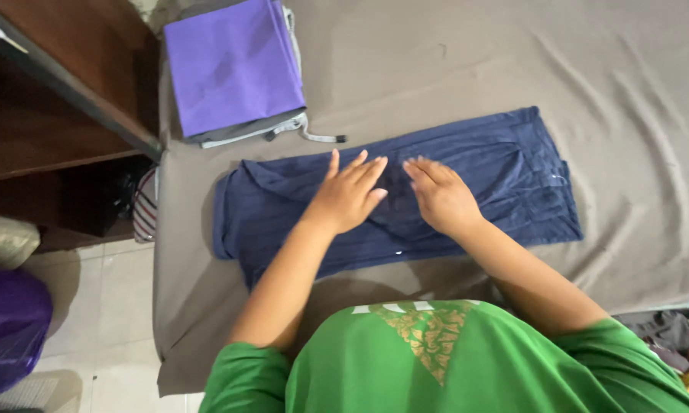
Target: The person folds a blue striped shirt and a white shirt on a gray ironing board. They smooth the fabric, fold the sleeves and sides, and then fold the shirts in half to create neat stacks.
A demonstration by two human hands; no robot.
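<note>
**Pressing 2 flat hands on a folded navy garment**

Lying across the middle of the bed is a folded navy-blue garment [466, 180], stretched out as a long band from left to right on the taupe bedsheet [627, 84]. Its left end is bunching into soft folds, while its right end is lying flatter with squared edges.

Both hands are resting on the centre of the garment, side by side and nearly touching. The left hand [350, 197] is lying palm down with its fingers spread and straight, grasping nothing. The right hand [441, 196] is lying palm down too, fingers extended and close together, also gripping nothing.

The person is wearing a green shirt [436, 359] with a gold pattern on the chest, and is leaning over the near edge of the bed.

Sitting near the far left corner of the sheet, well apart from the hands, is a stack of folded clothes with a purple piece [233, 65] on top and a grey piece with a drawstring [283, 128] beneath it. A dark wooden shelf unit [46, 99] is standing left of the bed, above a pale tiled floor [103, 321].
</note>
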